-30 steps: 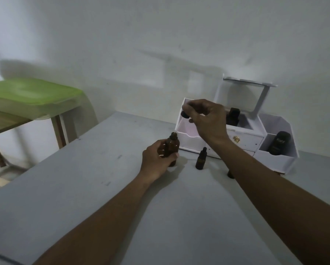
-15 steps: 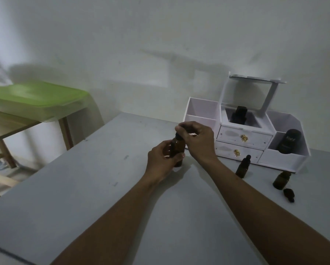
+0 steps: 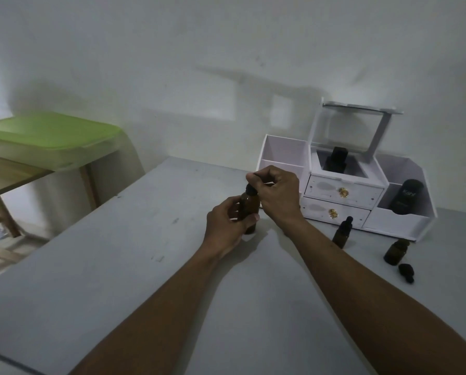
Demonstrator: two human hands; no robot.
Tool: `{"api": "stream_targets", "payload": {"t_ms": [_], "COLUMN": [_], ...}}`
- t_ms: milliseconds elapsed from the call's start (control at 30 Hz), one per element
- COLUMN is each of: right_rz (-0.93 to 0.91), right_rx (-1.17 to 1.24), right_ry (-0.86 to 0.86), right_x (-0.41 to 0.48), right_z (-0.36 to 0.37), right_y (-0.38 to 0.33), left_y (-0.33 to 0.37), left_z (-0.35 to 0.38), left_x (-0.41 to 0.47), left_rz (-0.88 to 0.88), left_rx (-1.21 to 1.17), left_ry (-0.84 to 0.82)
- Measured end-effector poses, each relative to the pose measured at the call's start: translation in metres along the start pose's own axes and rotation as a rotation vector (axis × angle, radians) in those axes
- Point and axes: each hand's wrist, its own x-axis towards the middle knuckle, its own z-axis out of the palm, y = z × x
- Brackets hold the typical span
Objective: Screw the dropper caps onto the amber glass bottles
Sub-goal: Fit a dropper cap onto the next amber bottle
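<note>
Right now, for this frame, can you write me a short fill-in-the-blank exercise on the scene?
1. The left hand grips the amber bottle while the right hand pinches the ____ on its neck.
2. The white organizer has ____ drawers with gold knobs.
3. The box at far left has a ____ lid.
Missing words: dropper cap; two; green.

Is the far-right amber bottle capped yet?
No, the rightmost amber bottle stands uncapped, with a loose black cap lying beside it.
</note>
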Motion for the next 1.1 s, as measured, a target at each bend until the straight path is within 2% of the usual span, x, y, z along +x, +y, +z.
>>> {"api": "stream_targets", "payload": {"t_ms": [333,467,600,667,733,833,967,1100], "right_rz": [-0.026,-0.039,-0.123,-0.158,-0.172,-0.173,-0.176,-0.107], "right_rx": [-0.014,0.065,0.112,0.121,0.159,0.215,0.161,0.083], "right_ry": [-0.015,0.001,0.059,0.108,0.146,0.189,0.257,0.315], "right_x": [-0.002,0.008,0.022,0.027,0.030,0.031,0.024,0.011], "right_z": [-0.007,-0.020,-0.042,-0.060,-0.082,-0.121,-0.180,-0.233], "right_y": [-0.006,-0.023,-0.047,-0.060,-0.069,-0.074,-0.069,-0.050], "left_y": [0.005,0.007,0.012,0.018,0.029,0.046,0.067,0.085], "left_z": [0.001,0.001,0.000,0.001,0.006,0.028,0.076,0.130], "left_x": [0.000,-0.001,-0.010,-0.018,-0.030,-0.049,-0.070,-0.082], "left_rz": [-0.041,-0.032,0.040,0.131,0.214,0.297,0.366,0.285], "left_rx": [0.035,0.086,0.083,0.051,0.005,-0.045,-0.051,-0.069], "left_ry": [-0.014,-0.013,0.179,0.302,0.352,0.256,0.010,-0.223]}}
